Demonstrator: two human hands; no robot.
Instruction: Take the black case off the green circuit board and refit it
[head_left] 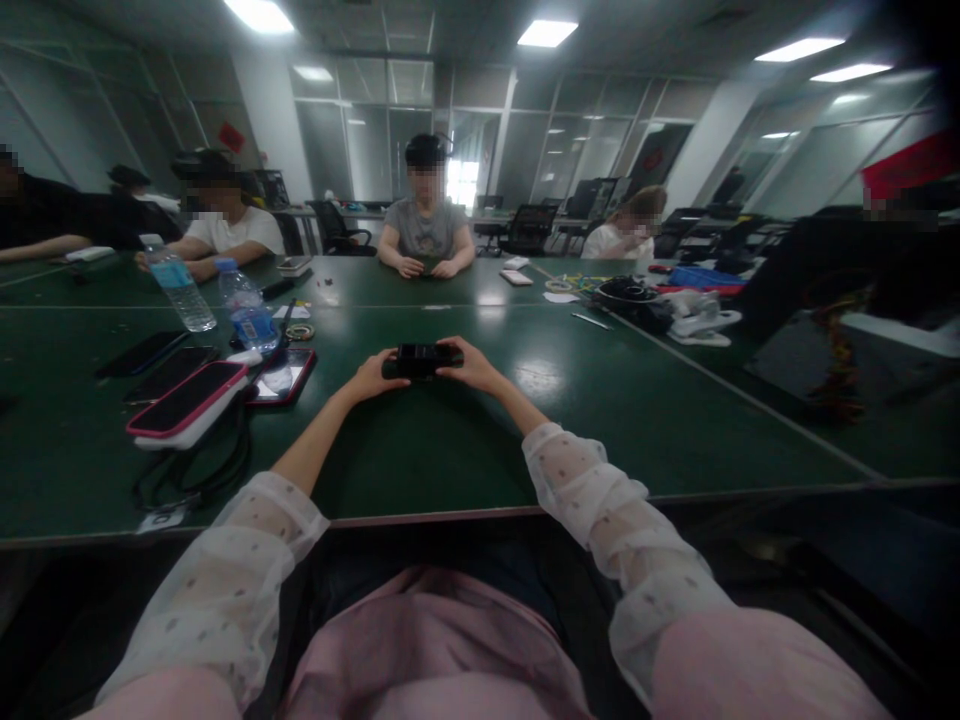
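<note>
A small black rectangular box-like object [426, 360] is held between my two hands, just above or on the green table [465, 450]; I cannot tell whether it touches the surface. My left hand [377, 377] grips its left end, thumb along the near side and fingers at the far edge. At the right end, my right hand [471, 364] is closed on it in the same way. The object's exact kind is too dark to make out.
Left of my arms lie several phones, among them a pink-edged phone [191, 398], with a black strap [202, 465]. Two water bottles stand behind, one a blue-capped bottle [247, 308]. A pen [591, 321] and black headgear [626, 292] lie to the right. A person [426, 220] sits opposite.
</note>
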